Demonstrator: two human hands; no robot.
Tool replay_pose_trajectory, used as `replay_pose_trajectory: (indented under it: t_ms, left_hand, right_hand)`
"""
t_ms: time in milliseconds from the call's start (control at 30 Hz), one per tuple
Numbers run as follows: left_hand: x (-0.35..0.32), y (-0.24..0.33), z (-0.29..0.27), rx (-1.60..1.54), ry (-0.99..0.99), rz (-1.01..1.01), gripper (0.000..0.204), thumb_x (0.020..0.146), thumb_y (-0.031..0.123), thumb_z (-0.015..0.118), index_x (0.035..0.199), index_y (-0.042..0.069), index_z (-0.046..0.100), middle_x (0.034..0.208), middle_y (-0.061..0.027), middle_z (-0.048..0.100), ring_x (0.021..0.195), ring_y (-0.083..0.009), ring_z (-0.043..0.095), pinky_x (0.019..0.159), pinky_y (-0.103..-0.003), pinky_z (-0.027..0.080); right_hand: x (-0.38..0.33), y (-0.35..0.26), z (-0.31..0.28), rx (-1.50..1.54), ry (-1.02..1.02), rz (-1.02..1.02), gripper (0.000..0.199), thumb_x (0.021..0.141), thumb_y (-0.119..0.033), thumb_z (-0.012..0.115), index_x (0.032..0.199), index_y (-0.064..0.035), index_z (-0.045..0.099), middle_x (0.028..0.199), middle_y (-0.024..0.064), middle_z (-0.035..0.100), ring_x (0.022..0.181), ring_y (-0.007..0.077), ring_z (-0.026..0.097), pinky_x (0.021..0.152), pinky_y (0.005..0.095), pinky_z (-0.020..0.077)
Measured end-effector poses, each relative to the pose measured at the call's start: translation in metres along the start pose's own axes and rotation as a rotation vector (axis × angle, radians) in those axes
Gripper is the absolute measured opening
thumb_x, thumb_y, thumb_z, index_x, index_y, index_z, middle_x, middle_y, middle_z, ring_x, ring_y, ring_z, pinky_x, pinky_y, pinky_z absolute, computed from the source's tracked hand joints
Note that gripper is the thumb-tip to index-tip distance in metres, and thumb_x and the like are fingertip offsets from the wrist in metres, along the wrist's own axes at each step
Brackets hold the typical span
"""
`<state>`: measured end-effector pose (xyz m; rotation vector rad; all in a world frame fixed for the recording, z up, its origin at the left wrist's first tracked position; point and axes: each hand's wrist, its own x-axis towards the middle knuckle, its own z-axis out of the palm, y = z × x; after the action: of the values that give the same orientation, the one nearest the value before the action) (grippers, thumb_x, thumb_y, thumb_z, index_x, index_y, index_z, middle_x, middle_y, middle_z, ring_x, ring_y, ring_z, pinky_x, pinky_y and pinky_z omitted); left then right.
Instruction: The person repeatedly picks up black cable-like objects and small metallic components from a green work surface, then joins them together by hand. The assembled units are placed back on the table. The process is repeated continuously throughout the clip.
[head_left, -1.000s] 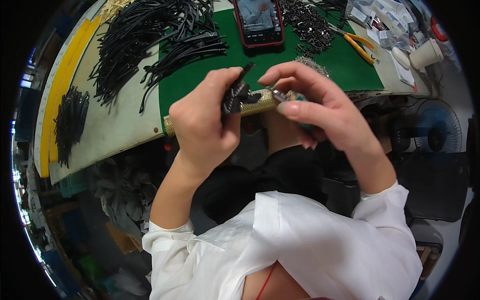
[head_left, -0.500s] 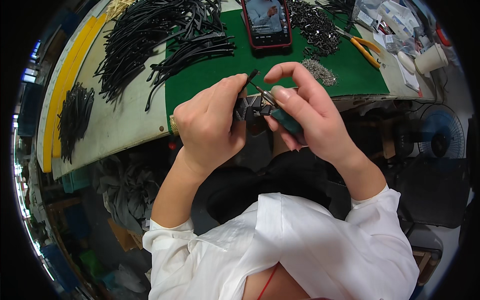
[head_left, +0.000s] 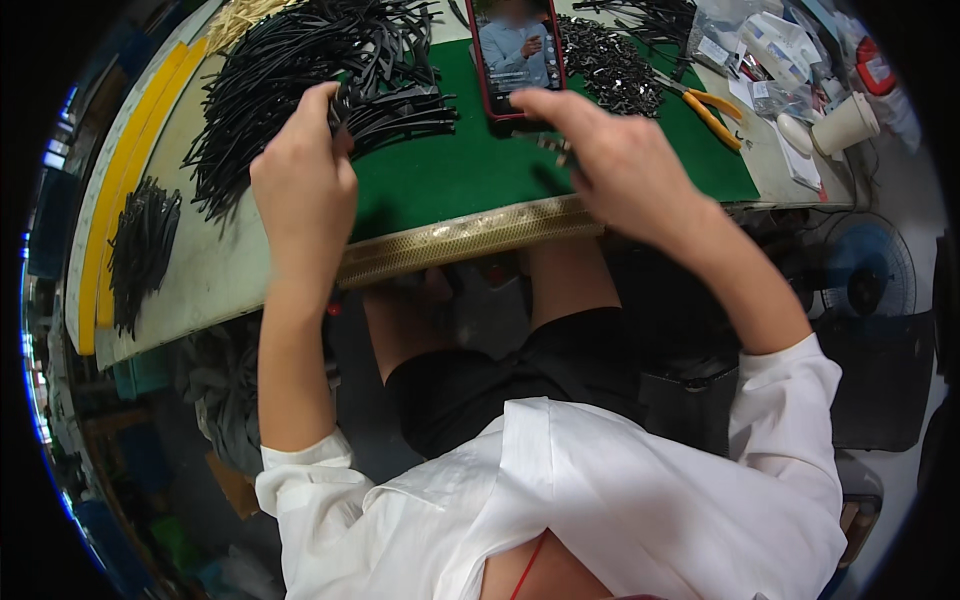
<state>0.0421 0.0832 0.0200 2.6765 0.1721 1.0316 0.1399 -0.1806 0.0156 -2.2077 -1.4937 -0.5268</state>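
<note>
One large pile of black strips (head_left: 265, 95) lies between 10 and 11 o'clock, clock directions being read from the picture centre. At its near edge is the left hand (head_left: 305, 190), at 10 o'clock: forearm nearly vertical, back of hand toward the camera, fingers curled narrow. A dark piece shows at the fingertips; whether it is gripped cannot be told.

The right hand (head_left: 630, 160) is between 1 and 2 o'clock: forearm angled toward 11, index finger extended to the lower end of the phone, other fingers bent. A blurred metal piece (head_left: 555, 149) shows beneath the index finger; the grip on it cannot be determined.

Counts, outward:
- Phone (head_left: 517, 55): one, 12 o'clock, on one green mat (head_left: 440, 180).
- Heap of small dark parts (head_left: 615, 70): one, 1 o'clock.
- Orange-handled pliers (head_left: 714, 118): one, 2 o'clock.
- White cup (head_left: 846, 125): one, 2 o'clock, beyond the pliers.
- Small black bundle (head_left: 143, 255): one, 9 o'clock.
- Yellow bars (head_left: 125, 190): two, between 9 and 10 o'clock.
- Fan (head_left: 868, 268): one, 3 o'clock.
</note>
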Motion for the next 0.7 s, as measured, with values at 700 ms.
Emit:
replay_pose_trajectory:
  t_ms: [700]
  left_hand:
    - [0.059, -0.032, 0.054, 0.229, -0.26, 0.457, 0.02, 0.077, 0.006, 0.07, 0.096, 0.007, 0.065, 0.107, -0.0076, 0.061, 0.087, -0.0322, 0.067, 0.072, -0.042, 0.055]
  right_hand:
    - [-0.051, 0.019, -0.048, 0.458, -0.134, 0.693, 0.042, 0.086, -0.014, 0.061, 0.125, -0.0057, 0.047, 0.098, 0.0126, 0.063, 0.076, 0.0214, 0.063, 0.069, 0.0315, 0.0504]
